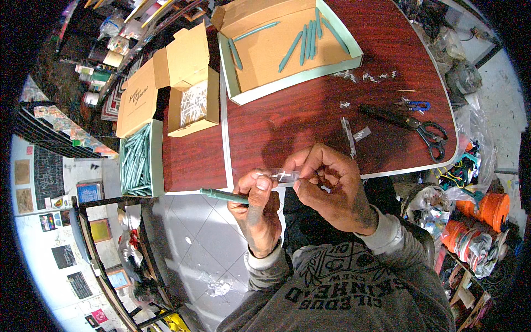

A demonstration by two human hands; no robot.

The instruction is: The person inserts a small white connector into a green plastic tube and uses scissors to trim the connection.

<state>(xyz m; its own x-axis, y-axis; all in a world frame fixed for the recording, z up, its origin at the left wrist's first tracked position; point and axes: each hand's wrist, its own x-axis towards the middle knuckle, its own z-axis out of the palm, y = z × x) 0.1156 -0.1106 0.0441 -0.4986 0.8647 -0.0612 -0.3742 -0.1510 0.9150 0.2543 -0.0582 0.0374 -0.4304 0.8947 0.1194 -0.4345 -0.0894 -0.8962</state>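
Note:
My left hand (pixel 256 213) is closed around a teal pen (pixel 221 195), whose end sticks out to the left over the table's front edge. Between my two hands stretches a small clear film strip (pixel 286 176) with a white mark on it. The thumb and index finger of my right hand (pixel 334 185) pinch its right end, while my left fingertips touch its left end. Further right on the table lie a loose clear strip (pixel 348 136) and a small clear piece (pixel 362 134).
An open box of teal pens (pixel 135 160) stands at the left, beside a small carton of white bits (pixel 193 105). A shallow box (pixel 238 97) at the back holds several pens. Black scissors (pixel 433 133), a blue-handled tool (pixel 417 105) and white scraps (pixel 379 77) lie right.

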